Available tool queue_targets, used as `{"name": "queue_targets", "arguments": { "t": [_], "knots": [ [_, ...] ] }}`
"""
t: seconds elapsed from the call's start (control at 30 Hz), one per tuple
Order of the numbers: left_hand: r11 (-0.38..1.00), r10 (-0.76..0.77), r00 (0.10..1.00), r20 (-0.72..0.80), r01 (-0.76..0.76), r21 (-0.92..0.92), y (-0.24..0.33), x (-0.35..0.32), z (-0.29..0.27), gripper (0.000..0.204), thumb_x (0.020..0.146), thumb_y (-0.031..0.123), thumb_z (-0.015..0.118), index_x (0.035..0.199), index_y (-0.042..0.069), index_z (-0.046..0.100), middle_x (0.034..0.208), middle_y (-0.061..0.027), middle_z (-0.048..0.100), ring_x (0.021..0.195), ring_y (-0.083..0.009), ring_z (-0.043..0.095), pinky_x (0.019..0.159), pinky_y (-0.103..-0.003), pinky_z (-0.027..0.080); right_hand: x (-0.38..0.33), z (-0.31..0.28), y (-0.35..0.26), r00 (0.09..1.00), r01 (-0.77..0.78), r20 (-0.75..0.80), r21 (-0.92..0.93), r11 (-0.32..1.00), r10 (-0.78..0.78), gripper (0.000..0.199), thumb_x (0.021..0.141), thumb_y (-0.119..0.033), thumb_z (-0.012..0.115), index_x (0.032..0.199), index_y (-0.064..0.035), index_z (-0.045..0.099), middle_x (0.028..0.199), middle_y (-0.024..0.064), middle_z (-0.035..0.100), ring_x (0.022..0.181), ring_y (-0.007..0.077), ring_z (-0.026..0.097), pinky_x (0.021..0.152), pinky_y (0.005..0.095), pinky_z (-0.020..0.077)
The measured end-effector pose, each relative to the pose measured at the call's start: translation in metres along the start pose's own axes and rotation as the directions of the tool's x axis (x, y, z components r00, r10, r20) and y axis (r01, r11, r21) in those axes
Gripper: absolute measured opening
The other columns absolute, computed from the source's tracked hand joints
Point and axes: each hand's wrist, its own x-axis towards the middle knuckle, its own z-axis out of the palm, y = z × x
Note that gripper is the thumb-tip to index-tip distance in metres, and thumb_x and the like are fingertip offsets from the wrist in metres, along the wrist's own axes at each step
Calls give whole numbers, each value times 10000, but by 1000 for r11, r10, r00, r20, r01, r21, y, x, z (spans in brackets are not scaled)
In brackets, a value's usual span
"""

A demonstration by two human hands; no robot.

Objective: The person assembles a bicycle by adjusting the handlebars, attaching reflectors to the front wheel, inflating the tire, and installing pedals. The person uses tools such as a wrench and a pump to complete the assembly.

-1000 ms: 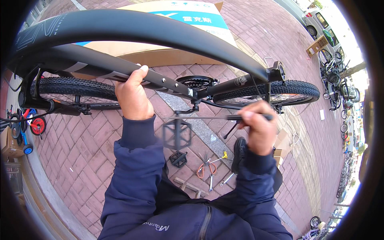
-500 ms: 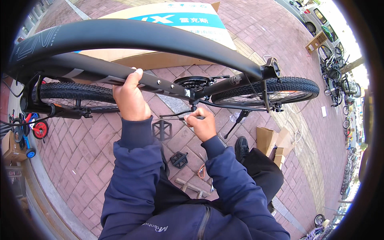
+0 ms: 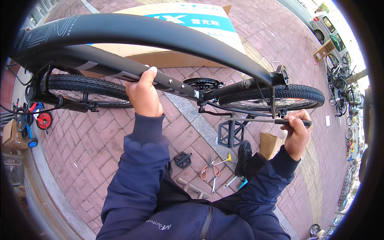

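A black bicycle frame [image 3: 160, 38] stretches across in front of me, with knobby tyres on the wheels [image 3: 272, 97] at both ends. My left hand [image 3: 146, 94] is wrapped around its lower tube. My right hand [image 3: 298, 134] is closed on the black handle of a long, thin metal tool [image 3: 258, 120]. The shaft points left, its tip at or close to where a black pedal [image 3: 231, 138] meets the crank arm [image 3: 214, 113]; I cannot tell whether it is engaged. Behind the frame tubes shows the chainring [image 3: 202, 84].
On the brick paving lie a loose pedal [image 3: 183, 159], orange-handled scissors [image 3: 209, 170], a yellow-ended tool [image 3: 224, 161] and a wrench [image 3: 213, 185]. Small cardboard [image 3: 270, 145] lies beside my shoe [image 3: 244, 156]. A large carton [image 3: 172, 58] stands beyond the bicycle.
My right hand has moved to the right with the tool, and the crank arm with its pedal has swung rightward. My left hand still grips the tube. Tools on the ground have come into sight.
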Motion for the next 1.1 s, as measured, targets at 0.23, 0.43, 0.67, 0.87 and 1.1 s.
{"name": "queue_targets", "arguments": {
  "t": [0.23,0.43,0.67,0.87,1.1],
  "knots": [
    [999,-43,999,21,43,-10,-6,7,-6,218,832,5,694,1046,-21,660,1050,-75,654,973,-165,611,909,-311,472,-30,77,91,889,443,362,-522,728,-281,208,711,-124,705,675,-30,523,629,202,551,582,383,577,560,423,463],
    [1000,-19,1000,-2,19,-20,-5,4,-2,225,821,-22,695,1043,-34,656,1040,-86,662,953,-172,622,903,-310,479,-106,184,158,847,-162,477,-191,968,236,169,785,-133,779,772,-23,651,746,54,669,720,129,612,687,296,492],
    [997,-72,995,63,74,-26,4,5,-5,198,816,-28,703,1006,-19,647,1003,-70,645,940,-170,606,900,-306,468,-14,38,-22,925,171,350,-40,984,-147,152,774,-89,614,650,-4,591,715,122,659,524,113,527,486,259,431],
    [999,-36,999,24,36,-15,2,-2,0,215,818,-23,706,1021,-17,635,1022,-61,632,954,-160,596,916,-300,453,8,7,-6,996,-81,52,114,990,75,162,815,-93,569,683,-60,481,724,138,635,488,145,494,457,251,438],
    [998,-63,997,33,63,19,4,2,-1,221,791,-49,701,985,1,607,973,-51,623,894,-149,592,855,-294,462,13,14,-20,928,94,364,-29,995,-77,169,789,-81,604,668,-10,512,735,135,634,531,118,506,483,250,423]
  ]
}}
